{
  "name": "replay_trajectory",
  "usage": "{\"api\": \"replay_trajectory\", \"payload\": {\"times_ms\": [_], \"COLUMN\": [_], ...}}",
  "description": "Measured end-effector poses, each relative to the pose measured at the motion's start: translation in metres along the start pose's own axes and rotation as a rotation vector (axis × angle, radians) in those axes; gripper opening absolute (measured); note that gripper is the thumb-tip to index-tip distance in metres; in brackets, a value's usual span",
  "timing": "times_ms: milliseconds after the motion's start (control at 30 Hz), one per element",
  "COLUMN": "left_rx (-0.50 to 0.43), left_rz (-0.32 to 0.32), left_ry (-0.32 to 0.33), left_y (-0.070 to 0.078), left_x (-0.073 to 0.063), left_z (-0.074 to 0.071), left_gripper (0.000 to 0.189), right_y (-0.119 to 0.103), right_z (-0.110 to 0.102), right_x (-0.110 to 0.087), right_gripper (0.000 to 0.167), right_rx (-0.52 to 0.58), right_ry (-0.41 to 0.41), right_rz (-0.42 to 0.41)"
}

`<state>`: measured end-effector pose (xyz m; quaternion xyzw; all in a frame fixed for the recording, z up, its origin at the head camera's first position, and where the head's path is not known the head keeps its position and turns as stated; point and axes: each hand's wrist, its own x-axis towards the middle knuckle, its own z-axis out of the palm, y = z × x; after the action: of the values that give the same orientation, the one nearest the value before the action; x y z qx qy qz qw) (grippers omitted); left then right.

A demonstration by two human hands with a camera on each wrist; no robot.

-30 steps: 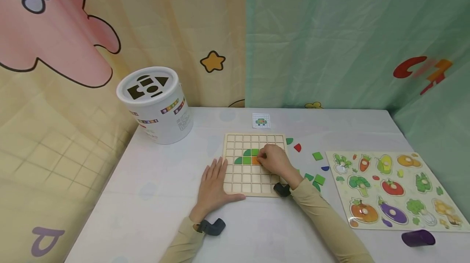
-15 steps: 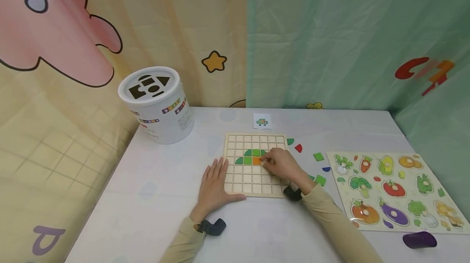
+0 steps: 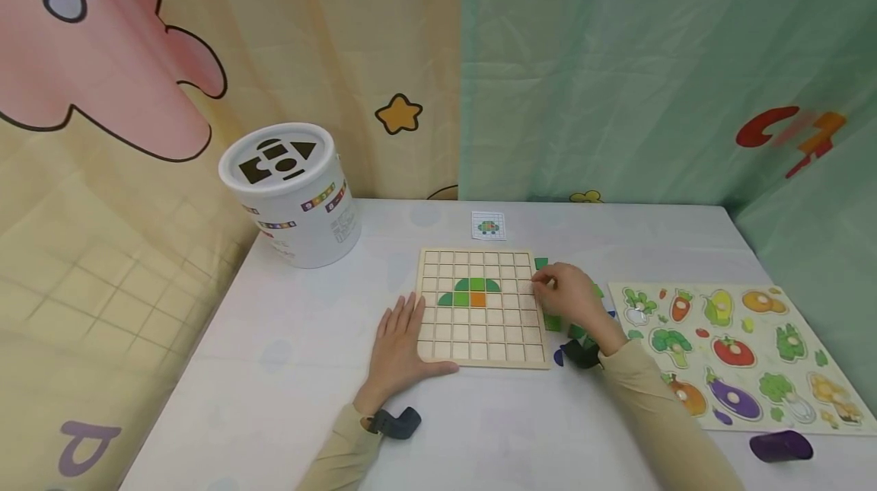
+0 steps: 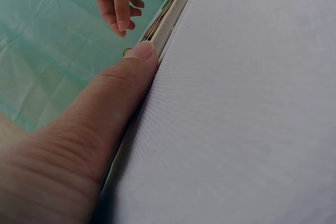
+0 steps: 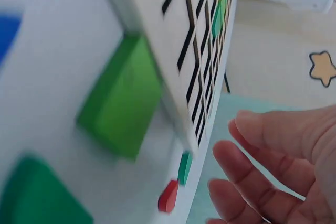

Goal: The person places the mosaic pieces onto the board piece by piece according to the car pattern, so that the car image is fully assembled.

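Observation:
The wooden grid board [image 3: 507, 331] lies flat on the table. Green squares [image 3: 462, 299], green quarter-circle pieces [image 3: 492, 285] and one orange square [image 3: 477, 299] sit in its cells. My left hand [image 3: 397, 354] rests at the board's left front corner, fingers spread and thumb [image 4: 115, 82] along the front edge. Over the right edge hovers my right hand [image 3: 567, 297], its fingers loosely bent; in the right wrist view nothing is between thumb and fingertips. Below it lie a green block [image 5: 126, 98] against the board's side and a red piece [image 5: 168, 196].
A small pattern card [image 3: 488, 226] lies behind the board. At the back left stands a white bucket [image 3: 301, 217] with shaped holes in its lid. A vegetable puzzle board [image 3: 692, 354] and a purple cup [image 3: 781, 446] are on the right. Curtains hang behind the table.
My right hand has left the orange square and moved right, past the board's edge, uncovering the pieces in the grid. My left hand has stayed in place.

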<state>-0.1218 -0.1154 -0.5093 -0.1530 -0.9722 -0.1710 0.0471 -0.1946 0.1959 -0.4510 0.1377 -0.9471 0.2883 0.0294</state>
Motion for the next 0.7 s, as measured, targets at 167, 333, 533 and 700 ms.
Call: {"api": "replay_trajectory", "payload": {"times_ms": [167, 333, 533, 700], "left_rx": [-0.011, 0.002, -0.002, -0.002], "left_rz": [-0.002, -0.003, -0.006, -0.007], "left_ry": [0.003, 0.001, 0.0, -0.002], "left_y": [0.001, 0.0, 0.0, 0.0], "left_x": [0.0, 0.0, 0.0, 0.0], "left_z": [-0.001, -0.002, -0.001, 0.0], "left_gripper": [0.123, 0.123, 0.123, 0.123], "right_y": [0.012, 0.02, 0.024, 0.022], "right_z": [-0.011, -0.014, -0.011, -0.008], "right_x": [0.003, 0.01, 0.018, 0.021], "right_gripper": [0.015, 0.027, 0.034, 0.029], "right_rx": [-0.056, -0.089, -0.109, -0.095], "right_ry": [0.069, 0.027, -0.014, -0.025], "right_rz": [0.08, 0.187, 0.239, 0.268]}}
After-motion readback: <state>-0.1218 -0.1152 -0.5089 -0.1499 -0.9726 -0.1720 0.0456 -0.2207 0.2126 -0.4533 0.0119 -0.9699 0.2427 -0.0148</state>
